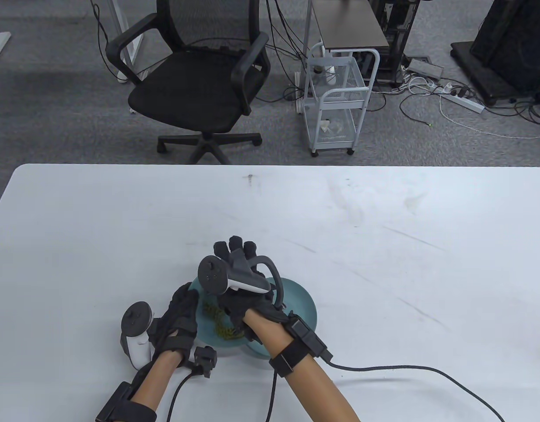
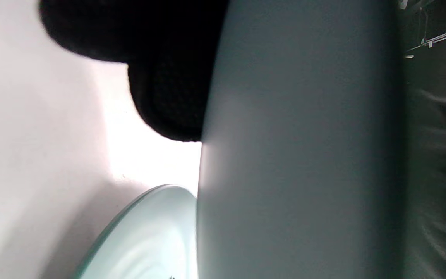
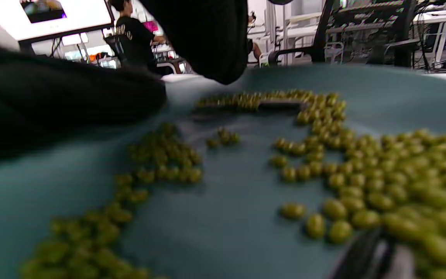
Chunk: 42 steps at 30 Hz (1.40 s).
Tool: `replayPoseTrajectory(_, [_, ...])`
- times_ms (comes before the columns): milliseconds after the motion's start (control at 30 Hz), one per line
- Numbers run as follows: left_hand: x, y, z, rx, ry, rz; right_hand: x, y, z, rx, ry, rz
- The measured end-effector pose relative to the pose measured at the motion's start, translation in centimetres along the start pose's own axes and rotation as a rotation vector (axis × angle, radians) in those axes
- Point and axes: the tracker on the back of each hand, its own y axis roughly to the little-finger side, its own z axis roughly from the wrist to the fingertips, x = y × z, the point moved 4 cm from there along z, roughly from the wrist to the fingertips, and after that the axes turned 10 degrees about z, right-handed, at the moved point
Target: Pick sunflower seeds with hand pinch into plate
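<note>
- Mostly the sunflower seeds (image 3: 335, 162), small, green and loose, lie scattered in the teal plate (image 1: 303, 303); likely light and slippery, best pinched singly at the tips.
- Right hand (image 1: 243, 303) hovers over them, its grasp impossible to tell.
- Left hand (image 1: 180, 316) touches the plate's left rim, fingers extended.
- No legible writing anywhere.

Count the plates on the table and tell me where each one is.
1. A single teal plate sits near the table's front edge, under the right hand, with the left hand at its left rim. The hands cover much of it, so anything beneath them is hidden.
</note>
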Motion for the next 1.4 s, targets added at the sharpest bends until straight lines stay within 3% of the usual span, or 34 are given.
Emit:
replayPoseTrajectory(500, [0.4,0.2,0.0,-0.021,0.012,-0.011,-1.5,-0.8,0.8,0.023,-0.003,-0.138])
replayPoseTrajectory(1400, [0.6,0.2,0.0,-0.015,0.012,0.029,-1.1,0.0,1.4,0.029,0.021,-0.03])
